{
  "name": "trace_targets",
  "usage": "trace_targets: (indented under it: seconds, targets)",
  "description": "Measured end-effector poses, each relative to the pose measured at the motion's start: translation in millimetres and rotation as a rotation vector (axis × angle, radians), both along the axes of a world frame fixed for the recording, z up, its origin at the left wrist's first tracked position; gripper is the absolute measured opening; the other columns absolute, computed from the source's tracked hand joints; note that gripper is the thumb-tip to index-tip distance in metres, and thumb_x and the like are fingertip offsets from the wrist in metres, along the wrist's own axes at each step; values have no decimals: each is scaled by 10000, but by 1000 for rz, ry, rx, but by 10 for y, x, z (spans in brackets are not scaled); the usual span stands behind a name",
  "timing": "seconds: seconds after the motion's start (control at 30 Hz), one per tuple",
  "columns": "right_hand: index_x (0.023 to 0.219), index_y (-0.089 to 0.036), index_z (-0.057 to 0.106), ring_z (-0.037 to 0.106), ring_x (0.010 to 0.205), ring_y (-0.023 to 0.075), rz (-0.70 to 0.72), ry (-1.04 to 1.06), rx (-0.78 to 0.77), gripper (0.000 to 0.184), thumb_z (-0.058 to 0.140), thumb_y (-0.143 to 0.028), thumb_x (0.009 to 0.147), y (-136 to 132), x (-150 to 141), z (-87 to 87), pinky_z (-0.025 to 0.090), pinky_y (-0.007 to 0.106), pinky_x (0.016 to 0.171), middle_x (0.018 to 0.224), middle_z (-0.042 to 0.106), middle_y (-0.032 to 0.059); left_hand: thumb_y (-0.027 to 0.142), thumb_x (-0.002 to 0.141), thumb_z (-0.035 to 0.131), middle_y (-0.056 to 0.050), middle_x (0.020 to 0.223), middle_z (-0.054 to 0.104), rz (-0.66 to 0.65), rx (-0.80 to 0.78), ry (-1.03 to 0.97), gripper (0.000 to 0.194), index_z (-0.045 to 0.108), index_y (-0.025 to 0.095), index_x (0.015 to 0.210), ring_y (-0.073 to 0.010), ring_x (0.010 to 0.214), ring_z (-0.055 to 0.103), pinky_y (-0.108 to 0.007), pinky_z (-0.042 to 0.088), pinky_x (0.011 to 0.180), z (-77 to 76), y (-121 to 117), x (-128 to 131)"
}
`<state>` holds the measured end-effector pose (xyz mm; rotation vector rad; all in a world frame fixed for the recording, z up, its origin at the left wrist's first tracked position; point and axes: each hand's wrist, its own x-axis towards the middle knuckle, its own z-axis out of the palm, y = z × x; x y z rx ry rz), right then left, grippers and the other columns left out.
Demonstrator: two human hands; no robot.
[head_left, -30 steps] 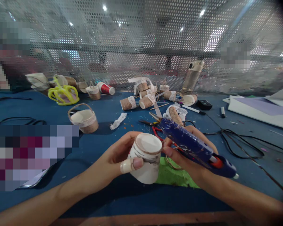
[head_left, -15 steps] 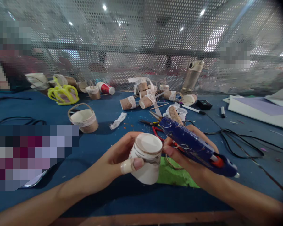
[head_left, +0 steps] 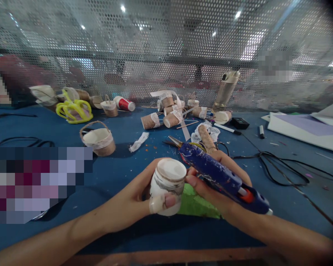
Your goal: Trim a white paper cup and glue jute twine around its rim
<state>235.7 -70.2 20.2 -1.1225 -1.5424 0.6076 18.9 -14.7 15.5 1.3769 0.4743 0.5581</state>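
A white paper cup (head_left: 168, 184) with a brown rim and grey markings is gripped in my left hand (head_left: 144, 195), its rim tilted up toward me. A bandage wraps my left thumb. My right hand (head_left: 219, 188) is closed round a blue hot glue gun (head_left: 211, 166), whose metal nozzle points up and left beyond the cup. The thumb and a fingertip of that hand are close to the cup's right side; whether they touch it I cannot tell. Below both hands lies a green sheet (head_left: 199, 203). Pliers (head_left: 170, 143) lie partly hidden behind the glue gun.
A small basket (head_left: 101, 143) with a handle stands at left, near a lace strip (head_left: 139, 142). Farther back are several burlap-wrapped cups (head_left: 172, 119), a yellow crown-shaped piece (head_left: 74, 111) and a bottle (head_left: 226, 90). Black cable (head_left: 280, 173) and paper sheets (head_left: 308, 129) occupy the right.
Both hands have shifted slightly left with the cup and glue gun. The cup has turned in my left hand, and the glue gun's nozzle has moved left.
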Motion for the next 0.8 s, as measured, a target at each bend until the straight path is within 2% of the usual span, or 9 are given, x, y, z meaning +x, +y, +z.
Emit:
trace_targets:
  seconds: [0.2, 0.4, 0.53, 0.8]
  targets:
    - [912, -278, 603, 636, 626, 147, -77, -13, 19, 223, 791, -274, 793, -3, -21, -17, 516, 252, 491, 795, 693, -25, 291, 904, 681, -11, 1160, 627, 2, 21, 40, 423, 536, 329, 1300, -204, 1095, 568, -302, 468, 967, -4, 6, -3]
    - [902, -274, 593, 656, 663, 161, -86, -7, 28, 220, 785, -282, 795, -2, -34, -34, 511, 254, 497, 806, 703, -19, 300, 917, 661, -30, 1197, 627, -6, 27, 47, 417, 526, 302, 1311, -225, 1128, 571, -330, 471, 987, 29, 10, 17]
    - [894, -269, 603, 649, 662, 159, -153, 1, 61, 246, 810, -295, 766, 7, -51, -72, 515, 250, 501, 796, 700, -18, 306, 903, 674, -59, 1206, 632, 7, 42, 61, 444, 521, 267, 1318, -254, 1142, 575, -361, 478, 991, 37, 10, 23]
    - [894, -262, 601, 632, 575, 119, -121, 10, 72, 229, 796, -239, 776, 14, -75, -36, 538, 226, 519, 738, 696, -47, 279, 922, 658, -21, 1213, 619, -14, 39, 23, 411, 521, 314, 1308, -209, 1133, 568, -314, 468, 994, 8, 5, 15]
